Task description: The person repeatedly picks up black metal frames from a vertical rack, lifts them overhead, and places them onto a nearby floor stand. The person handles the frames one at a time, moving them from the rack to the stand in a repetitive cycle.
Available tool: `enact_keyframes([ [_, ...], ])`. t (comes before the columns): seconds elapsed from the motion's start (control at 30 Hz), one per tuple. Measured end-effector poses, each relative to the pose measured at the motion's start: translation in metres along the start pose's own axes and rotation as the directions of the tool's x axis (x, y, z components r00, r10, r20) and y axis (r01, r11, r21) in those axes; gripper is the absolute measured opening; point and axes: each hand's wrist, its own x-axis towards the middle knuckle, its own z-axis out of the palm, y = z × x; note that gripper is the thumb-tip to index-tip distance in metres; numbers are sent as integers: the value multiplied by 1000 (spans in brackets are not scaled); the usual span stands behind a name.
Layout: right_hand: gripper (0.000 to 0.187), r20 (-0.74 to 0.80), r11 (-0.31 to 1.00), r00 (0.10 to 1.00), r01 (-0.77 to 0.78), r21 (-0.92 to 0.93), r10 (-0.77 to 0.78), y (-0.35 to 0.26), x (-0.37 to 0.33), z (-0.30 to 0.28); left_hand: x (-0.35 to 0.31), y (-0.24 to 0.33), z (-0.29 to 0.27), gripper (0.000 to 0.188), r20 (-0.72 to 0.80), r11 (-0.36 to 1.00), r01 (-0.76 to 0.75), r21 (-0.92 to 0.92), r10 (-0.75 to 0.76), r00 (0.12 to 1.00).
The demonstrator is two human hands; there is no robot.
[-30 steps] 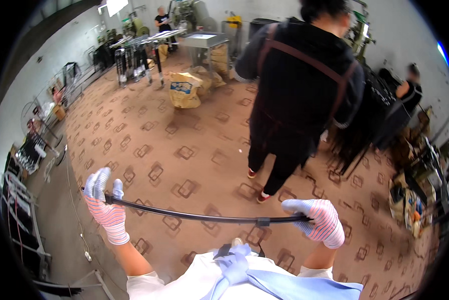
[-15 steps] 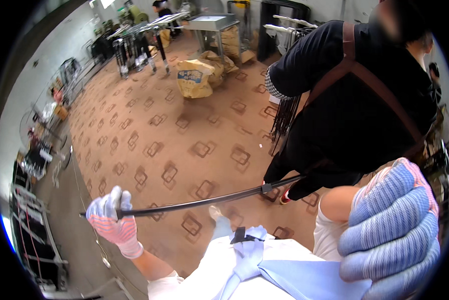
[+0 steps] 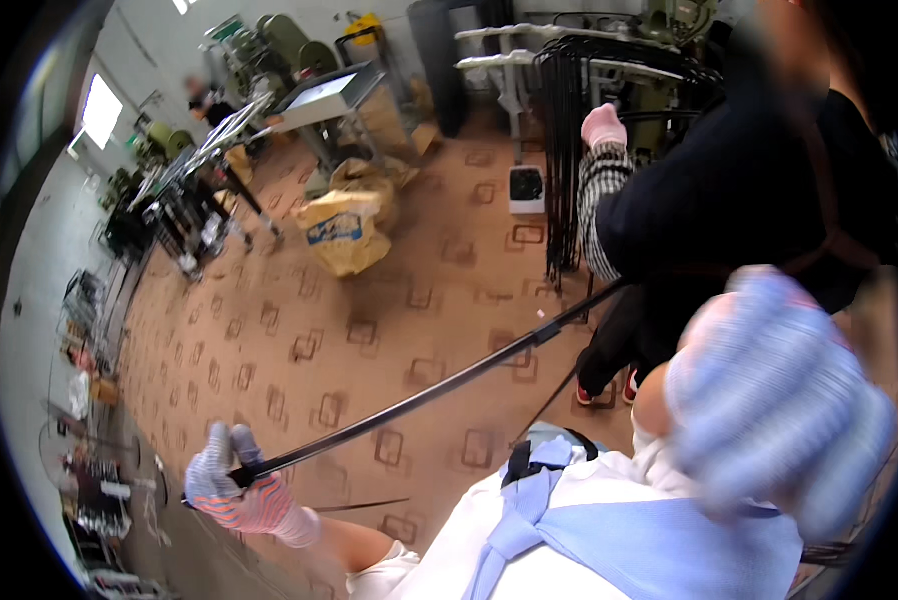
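Note:
My left hand (image 3: 252,490), in a striped knit glove, is closed around one end of a long, slim black rod (image 3: 409,400). A small black block (image 3: 546,332) sits on the rod. From that hand it slants up and away to the right, and its far part is lost against another person's dark clothes. Close in front of me at the right is my right hand (image 3: 784,400), also gloved and blurred by motion. Its fingers look curled in. Whatever lies inside them is hidden, and I cannot tell whether the rod reaches it.
A person (image 3: 709,210) in dark clothes and checked sleeves stands ahead right, one gloved hand beside black strips (image 3: 566,170) hanging from a rack (image 3: 494,62). Beyond lie a yellow-brown sack (image 3: 344,240), a metal table (image 3: 319,103) and a white box (image 3: 527,190) on patterned carpet.
My view has turned to the right. The rod now slants more steeply, still in my left hand. The other person's gloved hand has come into sight beside the hanging strips. My right hand has blurred.

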Motion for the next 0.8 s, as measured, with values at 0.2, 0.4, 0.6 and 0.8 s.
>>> enact_keyframes([
  [0.2, 59, 23, 513, 712, -483, -709, 702, 121, -56, 31, 62, -28, 109, 16, -56, 997, 21, -72, -25, 998],
  [0.4, 29, -272, 349, 663, -645, -679, 697, 240, -106, 9, 114, -33, 214, 16, -6, 993, -68, -99, 68, 998],
  [0.6, 17, -462, 227, 714, -641, -733, 526, 297, -99, -20, 156, -49, 303, 22, -148, 977, -193, 92, 205, 967],
  [0.8, 11, -609, 26, 686, -672, -740, 399, 330, -105, -41, 194, -34, 424, 18, -210, 941, -269, -206, 226, 951],
])
